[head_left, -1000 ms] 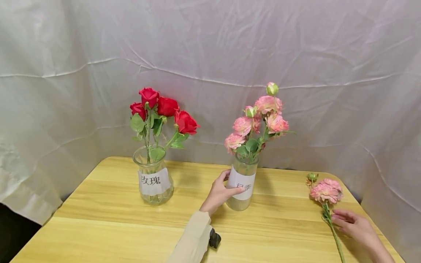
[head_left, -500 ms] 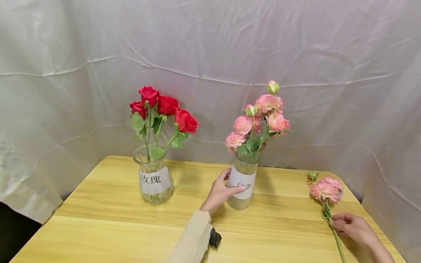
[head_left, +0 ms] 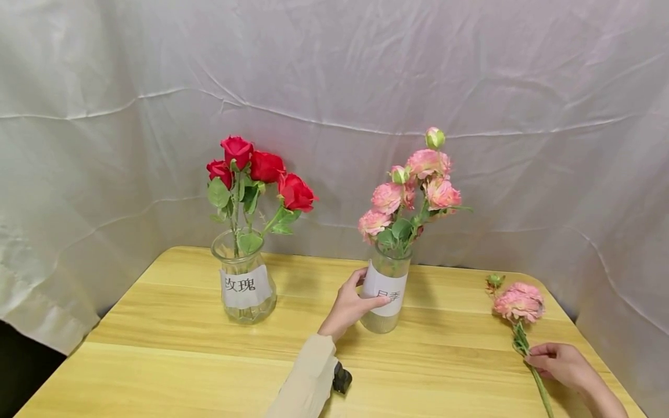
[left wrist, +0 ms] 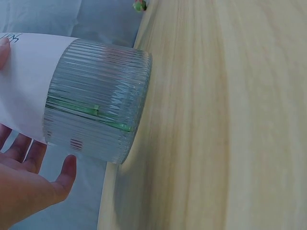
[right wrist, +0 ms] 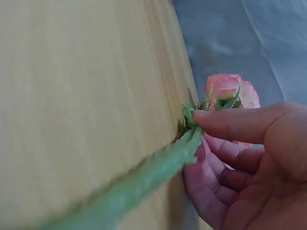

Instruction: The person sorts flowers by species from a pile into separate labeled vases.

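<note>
In the head view my left hand [head_left: 352, 305] grips a ribbed glass vase [head_left: 384, 322], thumb across its white paper label and fingers round the far side. Pink flowers [head_left: 387, 198] with buds and green leaves stand in that vase. The left wrist view shows the vase's ribbed base [left wrist: 100, 100] with green stem ends inside; the little finger is held off the glass. At the right, my right hand [head_left: 561, 366] pinches the green stem of a single pink flower [head_left: 519, 302] between thumb and fingers. In the right wrist view the stem [right wrist: 144, 182] runs toward the camera.
A second glass vase [head_left: 261, 310] with a white label holds several red roses [head_left: 296, 193] at the left. Both vases stand on a wooden table [head_left: 172, 377]. A pale grey curtain [head_left: 334, 69] hangs behind it. A black object [head_left: 342, 378] sits at the left sleeve.
My right hand has closed its fingers on the pink flower's stem, moving slightly down along it. The left hand stays on its vase.
</note>
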The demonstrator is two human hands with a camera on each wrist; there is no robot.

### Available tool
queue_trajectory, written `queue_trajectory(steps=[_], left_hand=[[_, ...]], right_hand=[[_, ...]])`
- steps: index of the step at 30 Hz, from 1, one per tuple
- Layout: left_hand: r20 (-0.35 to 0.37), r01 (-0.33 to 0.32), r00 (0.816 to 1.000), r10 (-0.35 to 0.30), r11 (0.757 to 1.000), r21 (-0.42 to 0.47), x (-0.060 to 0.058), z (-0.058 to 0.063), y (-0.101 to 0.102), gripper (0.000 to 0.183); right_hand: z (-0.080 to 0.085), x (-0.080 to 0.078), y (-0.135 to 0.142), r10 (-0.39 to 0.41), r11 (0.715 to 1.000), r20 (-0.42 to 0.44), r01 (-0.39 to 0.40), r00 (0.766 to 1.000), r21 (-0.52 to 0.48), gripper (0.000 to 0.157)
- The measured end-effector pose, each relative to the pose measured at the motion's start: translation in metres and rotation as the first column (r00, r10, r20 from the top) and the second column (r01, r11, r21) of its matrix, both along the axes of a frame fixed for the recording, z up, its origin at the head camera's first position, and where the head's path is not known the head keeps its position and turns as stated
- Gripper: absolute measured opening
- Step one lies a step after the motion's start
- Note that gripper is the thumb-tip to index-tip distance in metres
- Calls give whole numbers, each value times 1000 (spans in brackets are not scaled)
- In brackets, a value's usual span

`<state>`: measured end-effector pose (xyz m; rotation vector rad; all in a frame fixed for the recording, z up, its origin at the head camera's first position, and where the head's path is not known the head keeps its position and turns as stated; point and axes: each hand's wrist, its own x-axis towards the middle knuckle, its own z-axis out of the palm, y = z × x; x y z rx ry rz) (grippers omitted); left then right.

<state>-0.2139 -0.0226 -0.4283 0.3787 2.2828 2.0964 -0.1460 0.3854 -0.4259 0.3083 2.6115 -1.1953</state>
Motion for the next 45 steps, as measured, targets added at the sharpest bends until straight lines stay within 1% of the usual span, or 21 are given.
queue_trajectory(steps=[6,14,17,19,24,28,31,33,35,38,40,43,45], left_hand=[[-8,1,1000,-1,1000,0,1,1,0,72],[-2,-2,1000,2,1000,6,2,2,0,70],[-4,-3,1000,3,1000,8,1,2,0,70],[-3,-3,1000,3,1000,8,2,2,0,69],[2,-6,1000,6,1000,2,3,4,-1,70],[1,-6,1000,6,1000,4,3,4,-1,71],[1,-6,1000,6,1000,6,3,3,-1,71],[2,-5,1000,5,1000,8,2,3,-1,71],[2,-4,1000,4,1000,8,2,2,-1,70],[3,-7,1000,7,1000,3,1,2,-1,70],[7,-7,1000,7,1000,6,1,2,-1,70],[3,-8,1000,8,1000,6,11,14,-2,68],[5,-4,1000,4,1000,11,11,15,-1,68]], right_hand=[[2,2,-1,13,999,6,-13,1000,-41,33],[2,4,-2,11,998,-37,-14,999,-64,37],[3,4,-5,33,999,-78,-36,996,-35,38],[5,4,-8,46,999,-111,-46,993,3,37],[13,5,-17,67,997,-165,-60,984,45,43],[18,7,-27,65,998,-220,-59,973,35,42],[18,7,-33,49,999,-275,-52,960,-6,41],[14,4,-31,37,997,-308,-56,951,-53,41],[6,-2,-25,-6,990,-338,-43,941,-137,36],[-10,-14,-11,-28,971,-370,-63,929,-232,29],[-21,-21,-4,-55,955,-386,-64,921,-288,28],[-32,-27,1,-51,951,-415,-82,908,-297,37],[-37,-29,-1,-71,947,-439,-78,896,-312,40]])
